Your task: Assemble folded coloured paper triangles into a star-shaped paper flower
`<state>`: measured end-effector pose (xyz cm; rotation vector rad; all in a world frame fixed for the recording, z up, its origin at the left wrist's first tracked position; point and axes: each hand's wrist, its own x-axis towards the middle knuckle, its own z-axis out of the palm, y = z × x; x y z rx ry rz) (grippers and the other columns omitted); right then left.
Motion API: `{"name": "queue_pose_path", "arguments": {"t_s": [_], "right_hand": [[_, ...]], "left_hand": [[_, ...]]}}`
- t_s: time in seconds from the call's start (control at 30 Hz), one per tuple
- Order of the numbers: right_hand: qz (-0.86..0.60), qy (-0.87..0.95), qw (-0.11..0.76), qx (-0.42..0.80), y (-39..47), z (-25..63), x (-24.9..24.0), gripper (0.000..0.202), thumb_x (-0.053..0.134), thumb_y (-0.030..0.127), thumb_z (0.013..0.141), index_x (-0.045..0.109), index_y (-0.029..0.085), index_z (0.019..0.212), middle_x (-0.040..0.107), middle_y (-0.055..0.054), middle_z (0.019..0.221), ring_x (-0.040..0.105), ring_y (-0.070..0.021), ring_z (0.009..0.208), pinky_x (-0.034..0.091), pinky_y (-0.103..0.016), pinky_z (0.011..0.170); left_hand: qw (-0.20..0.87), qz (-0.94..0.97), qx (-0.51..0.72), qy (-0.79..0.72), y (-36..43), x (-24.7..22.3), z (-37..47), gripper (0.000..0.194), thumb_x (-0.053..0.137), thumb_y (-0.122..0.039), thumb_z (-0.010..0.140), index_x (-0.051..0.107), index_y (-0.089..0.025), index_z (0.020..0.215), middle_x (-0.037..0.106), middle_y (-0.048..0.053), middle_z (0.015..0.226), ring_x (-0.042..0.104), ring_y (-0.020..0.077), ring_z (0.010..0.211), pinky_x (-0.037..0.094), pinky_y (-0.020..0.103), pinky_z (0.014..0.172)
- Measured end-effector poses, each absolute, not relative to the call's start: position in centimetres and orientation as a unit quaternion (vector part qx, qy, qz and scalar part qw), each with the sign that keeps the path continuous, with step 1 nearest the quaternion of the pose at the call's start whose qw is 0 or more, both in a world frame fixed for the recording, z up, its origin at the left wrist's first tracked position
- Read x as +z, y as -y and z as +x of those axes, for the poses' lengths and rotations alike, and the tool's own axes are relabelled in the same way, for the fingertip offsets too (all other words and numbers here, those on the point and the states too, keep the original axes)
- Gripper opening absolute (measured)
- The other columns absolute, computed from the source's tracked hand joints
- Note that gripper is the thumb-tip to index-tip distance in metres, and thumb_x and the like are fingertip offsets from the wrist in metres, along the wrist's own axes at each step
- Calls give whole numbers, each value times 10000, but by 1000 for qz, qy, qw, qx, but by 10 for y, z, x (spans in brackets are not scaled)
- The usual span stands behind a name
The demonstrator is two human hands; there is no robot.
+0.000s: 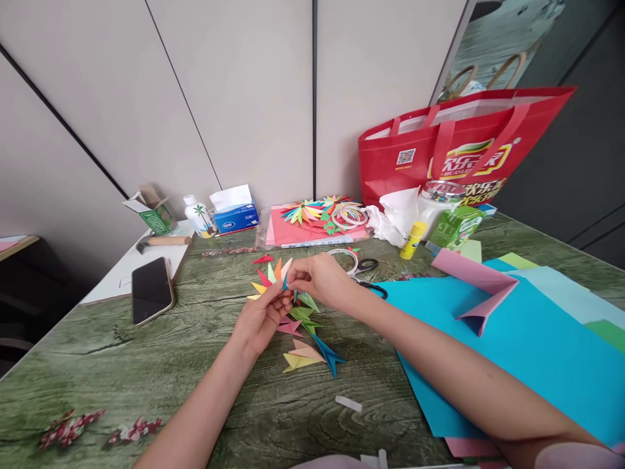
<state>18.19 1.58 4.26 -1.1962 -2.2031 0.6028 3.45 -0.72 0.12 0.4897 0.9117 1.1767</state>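
Both hands meet near the middle of the table over a fan of folded paper points in red, orange, yellow and green [270, 273]. My left hand [263, 316] pinches the near side of this paper piece, its thumb by a small blue fold [285, 285]. From the right, my right hand [315, 277] closes its thumb and fingertips on the same blue fold. Just below the hands lie loose folded pieces: green [305, 319], pink [290, 326], yellow [299, 361] and dark blue [329, 355]. A small red piece [263, 258] lies beyond them.
Large blue sheets [488, 352] with a folded pink strip [476, 277] cover the right side. Scissors [374, 288], a glue stick [413, 240] and a red bag [405, 176] stand or lie behind. A phone [152, 290] and hammer [166, 241] are at left.
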Motion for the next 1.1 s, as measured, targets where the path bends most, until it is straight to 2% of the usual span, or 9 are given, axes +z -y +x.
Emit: {"name": "queue_pose_path", "arguments": {"t_s": [0.13,0.37,0.53,0.77,1.1], "right_hand": [[-445,831,266,201,-15,184,45,74,597,143,723,663,173,741,659,5,657,552,-108,600,311,-198,561],[-466,866,176,42,-9,182,56,219,465,223,837,673,162,803,668,-70,777,563,-154,669,240,-247,550],[-473,861,170,78,-10,181,55,203,489,229,832,686,181,821,680,-51,755,555,-139,660,254,-240,571],[-498,848,167,75,-11,179,49,203,529,253,801,689,163,715,671,-56,690,545,-135,609,243,-247,551],[-509,841,166,77,-9,177,48,178,548,252,777,692,171,711,673,-54,675,514,-127,563,227,-244,526]], "left_hand": [[702,221,538,-412,8,3,35,89,632,-116,706,651,-67,635,628,48,549,551,76,479,483,178,484],[698,213,543,-415,10,4,35,90,639,-123,705,654,-56,648,632,54,555,562,83,481,482,181,483],[701,204,539,-421,9,1,37,108,606,-115,740,660,-60,664,646,63,573,589,96,507,500,192,509],[700,194,536,-431,10,-3,37,175,543,-92,784,663,-52,663,645,67,558,595,95,505,505,189,518],[708,208,532,-415,9,-5,37,104,593,-101,747,665,-44,699,640,58,577,576,85,505,497,186,517]]}}
